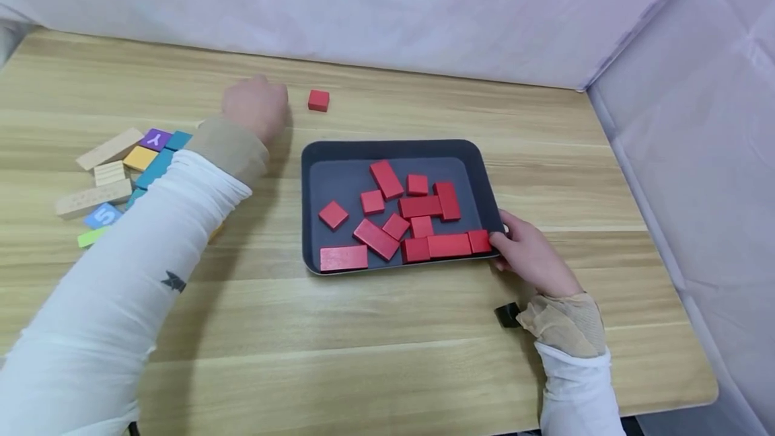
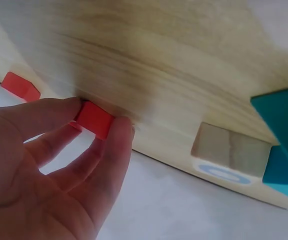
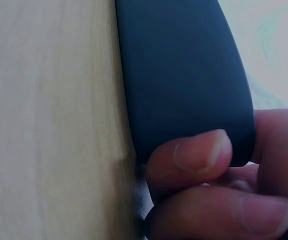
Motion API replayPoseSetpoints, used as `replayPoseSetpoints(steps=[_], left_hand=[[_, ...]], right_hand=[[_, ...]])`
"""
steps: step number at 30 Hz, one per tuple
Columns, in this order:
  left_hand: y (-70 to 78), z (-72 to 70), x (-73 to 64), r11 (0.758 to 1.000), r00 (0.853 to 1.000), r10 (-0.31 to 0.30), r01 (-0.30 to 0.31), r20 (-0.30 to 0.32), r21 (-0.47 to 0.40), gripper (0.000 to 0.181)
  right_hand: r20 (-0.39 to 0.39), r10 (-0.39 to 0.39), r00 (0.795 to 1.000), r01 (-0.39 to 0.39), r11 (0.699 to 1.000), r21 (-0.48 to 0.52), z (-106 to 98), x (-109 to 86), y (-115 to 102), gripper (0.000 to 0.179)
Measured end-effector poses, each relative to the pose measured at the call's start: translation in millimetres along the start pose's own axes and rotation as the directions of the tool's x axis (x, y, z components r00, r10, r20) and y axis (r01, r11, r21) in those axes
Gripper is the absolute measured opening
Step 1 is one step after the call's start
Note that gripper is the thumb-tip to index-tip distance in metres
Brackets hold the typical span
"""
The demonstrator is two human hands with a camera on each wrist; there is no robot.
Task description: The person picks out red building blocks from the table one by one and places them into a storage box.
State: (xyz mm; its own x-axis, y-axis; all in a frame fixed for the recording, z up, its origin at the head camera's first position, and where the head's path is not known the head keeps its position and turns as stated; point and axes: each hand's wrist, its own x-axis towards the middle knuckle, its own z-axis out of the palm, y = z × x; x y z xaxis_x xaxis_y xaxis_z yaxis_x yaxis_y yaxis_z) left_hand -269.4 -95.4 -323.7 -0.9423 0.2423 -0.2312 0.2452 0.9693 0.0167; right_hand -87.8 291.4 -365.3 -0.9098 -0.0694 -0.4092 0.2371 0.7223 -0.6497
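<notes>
At the far side of the table my left hand (image 1: 257, 106) pinches a small red block (image 2: 95, 119) between thumb and fingertips; in the head view the hand hides this block. Another red block (image 1: 318, 100) lies on the table just to the right of that hand. My right hand (image 1: 537, 258) grips the near right corner of a dark grey tray (image 1: 393, 149), its thumb on the rim. Several red blocks (image 1: 375, 239), square and oblong, lie flat inside the tray, some in a row along its near wall. From the right wrist, the tray wall (image 3: 184, 75) shows with fingers curled against it.
Left of the tray, partly hidden by my left arm, lies a group of mixed blocks: plain wood (image 1: 93, 198), teal (image 1: 155, 168), yellow (image 1: 140, 158), purple (image 1: 155, 139) and blue (image 1: 103, 215). A small black object (image 1: 507, 315) is beside my right wrist. White cloth walls (image 1: 387, 12) border the table.
</notes>
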Motion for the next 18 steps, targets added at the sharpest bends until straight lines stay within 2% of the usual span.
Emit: replayPoseSetpoints(steps=[4, 11, 14, 18], left_hand=[[0.8, -0.9, 1.2, 1.0, 1.0, 0.006, -0.006, 0.0, 0.0, 0.03], [-2.4, 0.2, 0.2, 0.995, 0.996, 0.079, -0.082, -0.041, -0.059, 0.02], [6.1, -1.2, -0.6, 0.989, 0.992, 0.104, -0.111, -0.077, -0.097, 0.02], [26.9, -5.7, -3.3, 0.976, 0.974, 0.174, -0.19, -0.148, -0.107, 0.023]], right_hand=[[-0.001, -0.001, 1.0, 0.001, 1.0, -0.005, 0.1, 0.5, -0.8, 0.023], [0.001, -0.003, 1.0, 0.003, 1.0, -0.012, 0.5, 1.8, -2.7, 0.026], [0.003, -0.003, 1.0, 0.003, 1.0, -0.007, -0.2, 1.9, -2.1, 0.026], [0.002, -0.003, 1.0, 0.003, 1.0, -0.005, -0.6, 1.6, -1.0, 0.025]])
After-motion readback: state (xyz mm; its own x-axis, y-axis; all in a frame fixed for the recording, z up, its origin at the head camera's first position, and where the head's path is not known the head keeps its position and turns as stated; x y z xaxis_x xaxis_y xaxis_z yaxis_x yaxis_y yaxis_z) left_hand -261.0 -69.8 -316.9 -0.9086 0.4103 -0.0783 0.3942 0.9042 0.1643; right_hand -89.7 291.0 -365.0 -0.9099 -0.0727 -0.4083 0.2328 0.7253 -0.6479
